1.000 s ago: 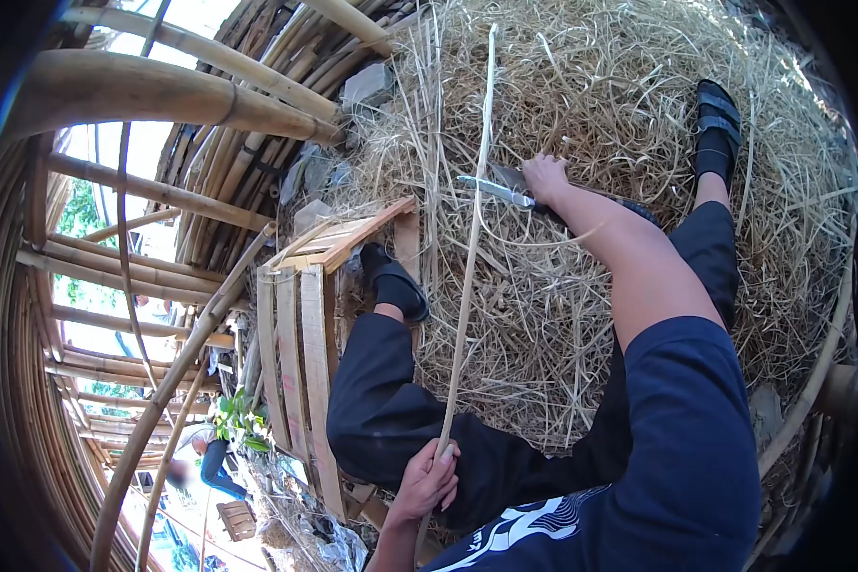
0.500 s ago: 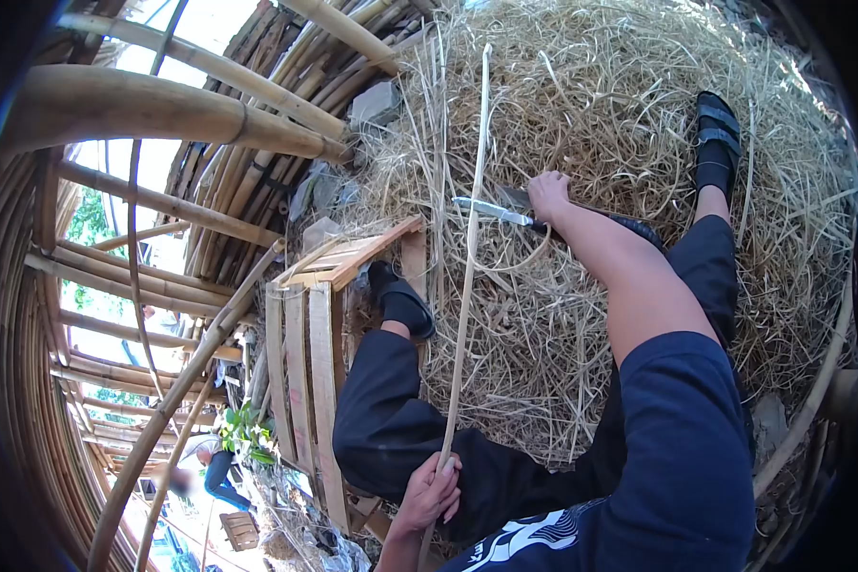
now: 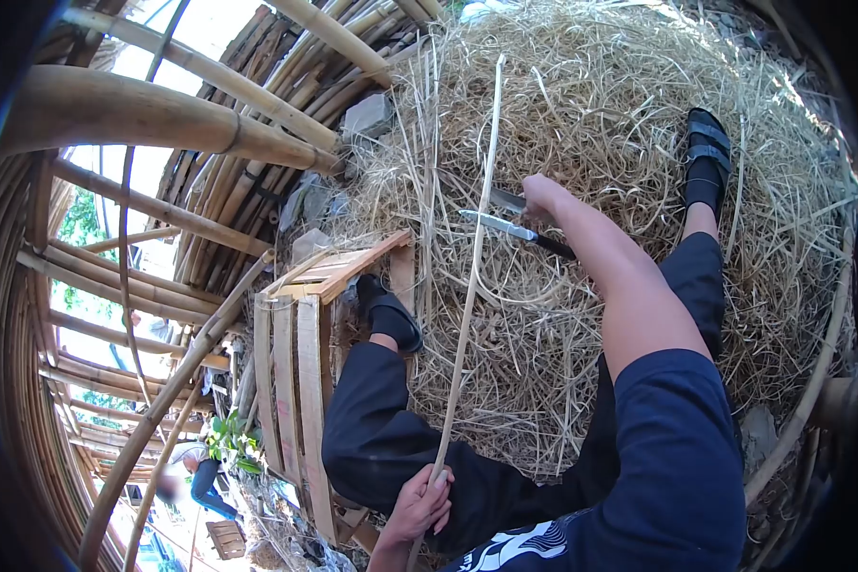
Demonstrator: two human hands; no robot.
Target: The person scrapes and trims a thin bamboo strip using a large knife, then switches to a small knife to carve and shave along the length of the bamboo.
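Note:
My left hand (image 3: 419, 503) is closed around the lower end of a long, pale bamboo strip (image 3: 469, 296), close to my left thigh. The strip slants upward across the view, its far tip above the straw. Farther out, my right hand (image 3: 545, 198) is closed, with a short stretch of metal blade (image 3: 507, 200) showing at its fingers, beside the strip. The handle of that knife is hidden by the hand. Just below it is a second knife (image 3: 505, 227) with a bright blade and black handle, its tip by the strip.
Dry straw and shavings (image 3: 620, 124) cover the ground around my legs. A slatted wooden crate (image 3: 286, 400) stands by my left foot. Bamboo poles (image 3: 162, 110) form a frame on the left, with stacked bamboo behind. Another person (image 3: 205, 477) bends over in the distance.
My right hand has shifted slightly left and down, and more of the blade beside it shows. The curled sliver near the black knife handle has dropped away. My left hand keeps its grip.

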